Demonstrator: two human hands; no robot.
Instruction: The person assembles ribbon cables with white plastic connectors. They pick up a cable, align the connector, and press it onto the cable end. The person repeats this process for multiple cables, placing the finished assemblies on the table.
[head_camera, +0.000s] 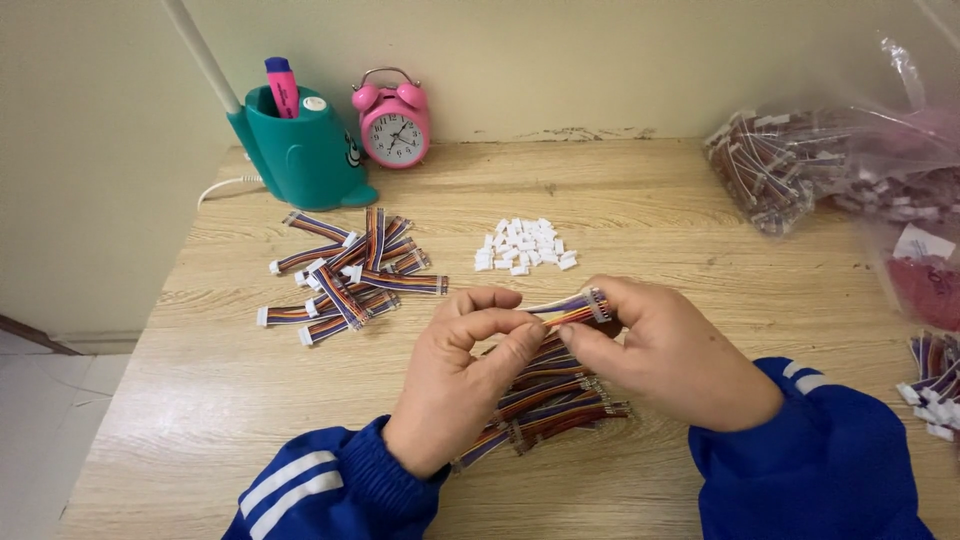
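Fingers (500, 325) of the left hand (455, 385) were pinched on one end of a short multicoloured ribbon cable (572, 309), while the right hand (665, 360) had its thumb and forefinger closed on the other end, beside the cable's white connector (598, 304). The cable was held just above the bench (700, 230), stretched between the two hands. Directly below the held cable, a loose heap of similar cables (545, 405) was seen on the bench, partly hidden by both hands. Beyond the held cable, towards the wall, a small pile of white plastic connector housings (525, 246) was laid out. To the left of the held cable and further back, a spread of finished cables (350, 277) with white ends was scattered. Behind that spread, a teal pen holder (300, 150) and a pink alarm clock (393, 125) were stood against the wall. Far to the right of the held cable, clear plastic bags of cables (800, 170) were piled. Blue sleeves with white stripes (310, 490) were worn on both arms
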